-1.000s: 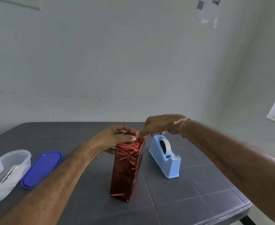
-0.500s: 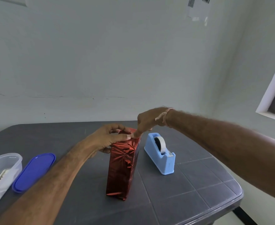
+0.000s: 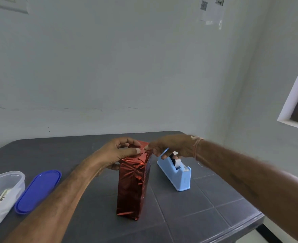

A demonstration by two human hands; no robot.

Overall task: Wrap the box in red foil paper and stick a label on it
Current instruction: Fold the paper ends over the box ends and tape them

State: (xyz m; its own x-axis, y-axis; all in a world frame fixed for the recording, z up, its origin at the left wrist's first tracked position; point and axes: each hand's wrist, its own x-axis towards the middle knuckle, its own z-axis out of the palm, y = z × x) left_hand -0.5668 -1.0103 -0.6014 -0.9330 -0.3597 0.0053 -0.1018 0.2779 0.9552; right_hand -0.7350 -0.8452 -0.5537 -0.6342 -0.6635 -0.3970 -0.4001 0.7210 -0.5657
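Head view: a box wrapped in crinkled red foil paper stands upright on its narrow end on a dark grey table, in the lower centre of the frame. The left hand comes in from the lower left and grips the top of the box, its fingers curled round the far side and its thumb lying on the folded foil. The right hand reaches in from the right. Its forefinger tip touches the same top fold and its other fingers are loosely curled beneath; I cannot tell whether it pinches anything. Just right of the box stands a light blue tape dispenser, partly behind the right hand. At the lower left lie a blue lid and, beside it at the frame's edge, a clear plastic container.
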